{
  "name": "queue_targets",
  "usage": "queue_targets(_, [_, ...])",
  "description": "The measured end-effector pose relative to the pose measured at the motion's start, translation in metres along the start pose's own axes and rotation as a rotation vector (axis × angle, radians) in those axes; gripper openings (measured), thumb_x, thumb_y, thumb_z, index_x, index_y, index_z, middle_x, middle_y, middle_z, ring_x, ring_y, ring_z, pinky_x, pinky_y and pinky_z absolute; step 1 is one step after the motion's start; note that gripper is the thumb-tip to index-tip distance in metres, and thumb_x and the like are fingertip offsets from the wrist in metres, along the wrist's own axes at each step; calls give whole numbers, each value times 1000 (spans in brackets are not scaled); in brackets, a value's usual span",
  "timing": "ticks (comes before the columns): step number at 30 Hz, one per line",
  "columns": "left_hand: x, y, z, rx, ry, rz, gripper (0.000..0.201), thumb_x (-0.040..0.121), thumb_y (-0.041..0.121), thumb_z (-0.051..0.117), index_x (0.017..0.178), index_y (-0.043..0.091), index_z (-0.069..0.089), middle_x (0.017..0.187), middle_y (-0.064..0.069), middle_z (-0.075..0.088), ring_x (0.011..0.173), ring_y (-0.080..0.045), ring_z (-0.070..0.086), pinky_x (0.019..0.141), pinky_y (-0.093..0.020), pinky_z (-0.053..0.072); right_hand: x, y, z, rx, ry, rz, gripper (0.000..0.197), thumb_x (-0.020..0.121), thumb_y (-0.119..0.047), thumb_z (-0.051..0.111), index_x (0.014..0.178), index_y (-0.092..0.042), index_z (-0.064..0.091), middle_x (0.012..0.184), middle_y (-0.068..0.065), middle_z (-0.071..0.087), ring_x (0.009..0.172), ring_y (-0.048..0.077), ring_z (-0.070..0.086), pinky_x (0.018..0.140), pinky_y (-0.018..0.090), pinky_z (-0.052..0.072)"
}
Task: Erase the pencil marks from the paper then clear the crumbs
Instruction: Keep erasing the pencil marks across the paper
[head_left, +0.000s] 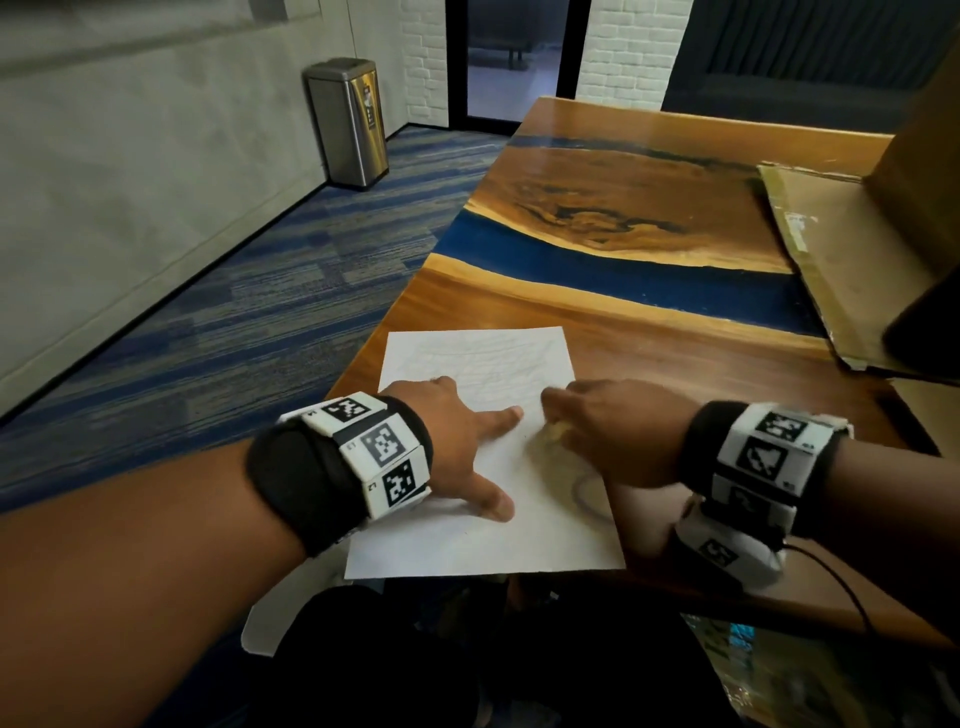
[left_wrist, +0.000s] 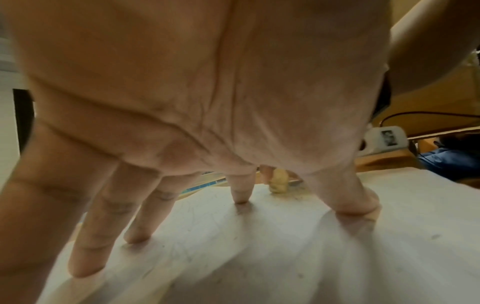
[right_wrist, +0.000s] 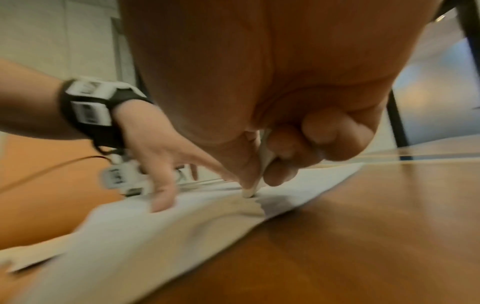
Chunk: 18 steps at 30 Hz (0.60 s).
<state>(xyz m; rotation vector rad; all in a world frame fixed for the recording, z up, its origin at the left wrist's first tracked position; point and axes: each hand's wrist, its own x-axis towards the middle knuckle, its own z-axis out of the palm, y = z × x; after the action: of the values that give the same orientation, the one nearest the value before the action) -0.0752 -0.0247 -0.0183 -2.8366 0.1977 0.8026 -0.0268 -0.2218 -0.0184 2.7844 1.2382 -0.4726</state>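
A white sheet of paper (head_left: 483, 540) lies on the wooden table near its front edge, with faint pencil lines across its upper half and a drawn loop (head_left: 587, 493) near its right edge. My left hand (head_left: 462, 441) presses the sheet flat with spread, straight fingers (left_wrist: 241, 189). My right hand (head_left: 608, 421) pinches a small pale eraser (right_wrist: 253, 190) between thumb and fingers, its tip touching the paper right of the left hand. The eraser (left_wrist: 278, 182) also shows beyond the left fingers. The right wrist view is blurred.
The wood and blue resin table (head_left: 623, 249) stretches away ahead. Flattened cardboard (head_left: 841, 260) lies at the right, under a dark object (head_left: 930, 322). A metal bin (head_left: 350, 119) stands on the carpet to the left. A cable (head_left: 841, 582) trails from my right wrist.
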Motion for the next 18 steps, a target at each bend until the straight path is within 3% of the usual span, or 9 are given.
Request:
queue_targets(3, [-3, 1, -2, 4, 18, 23, 113, 65, 100, 46, 156, 56, -4, 161, -16, 22, 129, -39, 50, 92, -41, 50, -7, -25, 9, 41, -73, -184, 27, 102, -35, 49, 127, -27, 47, 113, -3, 58, 94, 18, 59, 81, 36, 53])
queue_targets(6, [-4, 4, -4, 51, 27, 34, 115, 66, 99, 47, 158, 51, -4, 171, -10, 2, 140, -41, 42, 98, -45, 47, 6, -6, -1, 34, -39, -47, 22, 101, -30, 49, 123, -26, 48, 113, -1, 61, 93, 18, 58, 80, 35, 51])
queue_targets(9, [-4, 5, -4, 81, 24, 39, 117, 65, 99, 47, 158, 50, -3, 171, -9, 4, 140, -42, 42, 100, -46, 46, 8, 1, -2, -16, 18, 31, 22, 101, -30, 47, 123, -24, 46, 109, 3, 60, 88, 20, 58, 78, 42, 56])
queue_targets(13, [-1, -1, -1, 58, 23, 62, 120, 60, 102, 48, 156, 53, -2, 170, -7, 9, 142, -41, 38, 103, -50, 46, 1, -26, 7, 61, -82, -201, 28, 101, -32, 50, 128, -27, 48, 115, -3, 58, 97, 19, 60, 81, 34, 52])
queue_targets(16, [2, -3, 4, 22, 19, 79, 117, 63, 98, 52, 156, 52, 0, 167, -7, 11, 144, -38, 32, 104, -52, 45, 13, 0, -4, 37, -16, -28, 25, 101, -29, 50, 126, -26, 49, 115, 0, 61, 99, 20, 61, 82, 36, 53])
queue_targets(18, [3, -3, 6, -5, 19, 85, 116, 63, 96, 55, 156, 51, 2, 165, -8, 13, 143, -38, 31, 106, -53, 44, 11, 3, -2, -6, 25, 2, 24, 101, -28, 50, 125, -26, 47, 112, 0, 60, 95, 21, 61, 79, 38, 55])
